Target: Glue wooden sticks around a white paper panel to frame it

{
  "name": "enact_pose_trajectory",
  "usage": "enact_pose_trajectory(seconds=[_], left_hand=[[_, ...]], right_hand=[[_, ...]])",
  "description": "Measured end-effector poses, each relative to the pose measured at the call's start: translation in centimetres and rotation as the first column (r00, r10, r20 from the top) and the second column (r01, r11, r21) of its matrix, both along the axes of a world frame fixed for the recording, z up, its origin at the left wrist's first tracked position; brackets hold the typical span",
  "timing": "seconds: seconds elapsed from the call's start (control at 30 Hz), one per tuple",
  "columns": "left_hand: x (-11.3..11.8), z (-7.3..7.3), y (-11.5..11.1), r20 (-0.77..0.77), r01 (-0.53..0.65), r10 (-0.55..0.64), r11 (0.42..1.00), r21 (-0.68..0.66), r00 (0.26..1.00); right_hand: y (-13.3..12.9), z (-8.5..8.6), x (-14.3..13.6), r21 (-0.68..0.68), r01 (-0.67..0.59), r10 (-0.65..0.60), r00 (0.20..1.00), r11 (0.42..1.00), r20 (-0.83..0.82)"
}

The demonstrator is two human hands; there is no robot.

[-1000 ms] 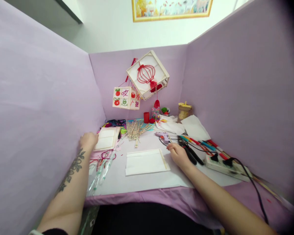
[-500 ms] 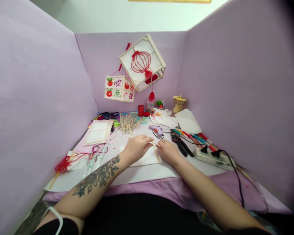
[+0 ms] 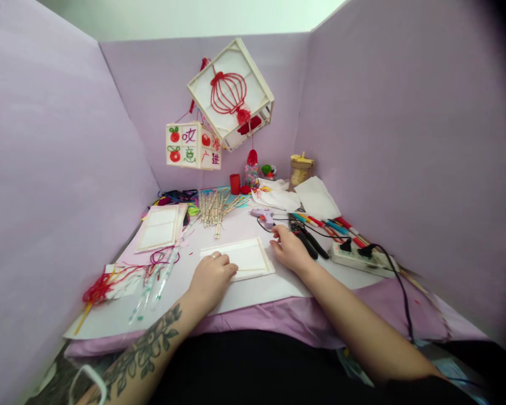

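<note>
A white paper panel (image 3: 240, 256) framed with thin pale sticks lies flat in front of me. My left hand (image 3: 213, 275) rests at its front left corner, fingers bent together and pressed on the edge; part of the panel is covered by them. Off the panel's right side, my right hand (image 3: 293, 247) hovers with loosely curled, parted fingers and nothing visible in them. Just beyond its fingertips lies a lilac glue gun (image 3: 263, 215) on its side. Black-handled pliers (image 3: 307, 239) lie to the right of that hand.
A power strip (image 3: 362, 259) with black cords sits at the right. Bundled sticks (image 3: 213, 208) lie at the back, more framed panels (image 3: 158, 228) at left, red yarn (image 3: 99, 289) at front left. A decorated cube lantern (image 3: 231, 93) hangs above the back.
My hands have parted from over the panel. The left moved down to its front edge; the right moved rightward and up toward the glue gun. The camera view shifted slightly.
</note>
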State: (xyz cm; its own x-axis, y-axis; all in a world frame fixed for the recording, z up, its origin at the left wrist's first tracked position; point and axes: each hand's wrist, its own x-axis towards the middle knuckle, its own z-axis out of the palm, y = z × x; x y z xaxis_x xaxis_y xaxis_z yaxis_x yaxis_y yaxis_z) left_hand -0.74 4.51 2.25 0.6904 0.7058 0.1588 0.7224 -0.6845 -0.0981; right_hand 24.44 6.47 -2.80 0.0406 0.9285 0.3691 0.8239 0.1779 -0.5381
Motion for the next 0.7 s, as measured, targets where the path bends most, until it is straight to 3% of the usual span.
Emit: enact_pose_trajectory(seconds=[0.2, 0.5, 0.7], left_hand=[[0.7, -1.7, -0.9, 0.018, -0.029, 0.029, 0.999, -0.013, 0.999], [0.7, -2.6, -1.0, 0.091, -0.026, 0.033, 0.997, -0.074, 0.995], [0.5, -3.4, -0.9, 0.228, -0.002, 0.024, 0.995, -0.097, 0.973]], right_hand=[[-0.1, 0.0, -0.1, 0.015, -0.05, 0.05, 0.999, 0.999, 0.014], [0.1, -0.4, 0.0, 0.006, -0.084, 0.084, 0.994, 0.996, 0.065], [0.2, -0.8, -0.1, 0.024, -0.112, 0.11, 0.991, 0.993, 0.074]])
